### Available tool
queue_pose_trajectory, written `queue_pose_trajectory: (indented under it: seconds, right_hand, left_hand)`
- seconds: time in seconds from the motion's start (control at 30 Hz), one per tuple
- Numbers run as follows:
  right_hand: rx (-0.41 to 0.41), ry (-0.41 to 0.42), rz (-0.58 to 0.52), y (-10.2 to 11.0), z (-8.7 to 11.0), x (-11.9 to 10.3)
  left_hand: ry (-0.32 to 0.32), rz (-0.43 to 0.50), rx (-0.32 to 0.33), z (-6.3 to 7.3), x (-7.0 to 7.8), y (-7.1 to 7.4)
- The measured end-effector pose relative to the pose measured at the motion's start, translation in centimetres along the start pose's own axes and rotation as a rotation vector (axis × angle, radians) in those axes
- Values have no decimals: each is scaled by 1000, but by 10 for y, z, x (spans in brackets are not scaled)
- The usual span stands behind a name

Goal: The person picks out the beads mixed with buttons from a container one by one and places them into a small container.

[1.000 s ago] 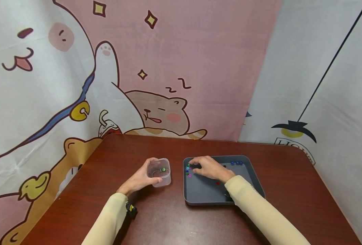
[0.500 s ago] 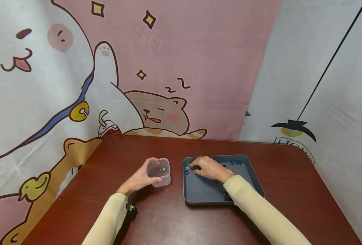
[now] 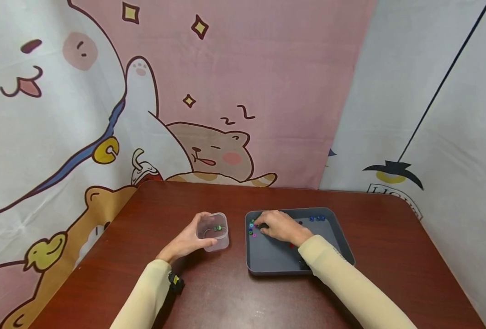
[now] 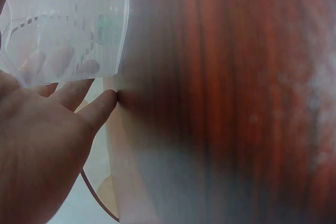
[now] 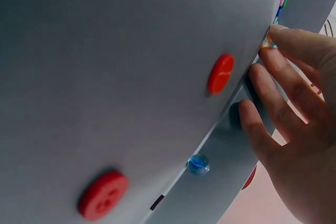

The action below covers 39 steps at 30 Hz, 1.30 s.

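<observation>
My left hand [image 3: 187,236] grips a clear plastic container [image 3: 222,243] over the left of the table, thumb on its near side. Inside lie green beads [image 3: 218,227] on a thin loop of cord. My right hand [image 3: 283,226] reaches over the grey tray [image 3: 267,264] to its far left corner. In the right wrist view, its thumb and index fingertip pinch a small glassy piece [image 5: 269,40], mostly hidden; the other fingers spread loosely. Beside those fingertips, small coloured rings [image 3: 251,228] sit along the tray's left side.
Several blue marbles [image 3: 317,218] sit at the tray's far right. A red button [image 5: 103,195] and another red disc [image 5: 220,74] lie on its floor. The tray rests on a brown wooden table [image 3: 218,292], with a printed cloth [image 3: 292,91] behind.
My right hand has shifted slightly at the tray's left corner, thumb and index drawing closer to the small pieces. The left hand and container stay in place.
</observation>
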State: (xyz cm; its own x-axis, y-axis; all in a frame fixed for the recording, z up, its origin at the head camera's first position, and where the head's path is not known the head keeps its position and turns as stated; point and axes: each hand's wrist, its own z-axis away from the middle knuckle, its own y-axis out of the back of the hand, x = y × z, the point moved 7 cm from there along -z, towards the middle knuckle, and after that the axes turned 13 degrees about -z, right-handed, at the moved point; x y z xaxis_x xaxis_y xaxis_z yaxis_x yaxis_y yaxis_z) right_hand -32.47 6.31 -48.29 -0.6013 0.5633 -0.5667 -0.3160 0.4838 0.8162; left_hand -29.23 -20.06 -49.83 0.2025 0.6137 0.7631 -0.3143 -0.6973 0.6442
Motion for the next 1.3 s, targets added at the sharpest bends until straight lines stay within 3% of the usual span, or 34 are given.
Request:
queue_pose_trajectory:
  seconds: [0.77,1.3]
  right_hand:
    - [26,8,-2,2,-2,-1]
    - [125,30,-53,25,4,-10]
  left_hand:
    - [-38,21,-1,0,-1,0]
    - [-14,5,6,1,-1,1]
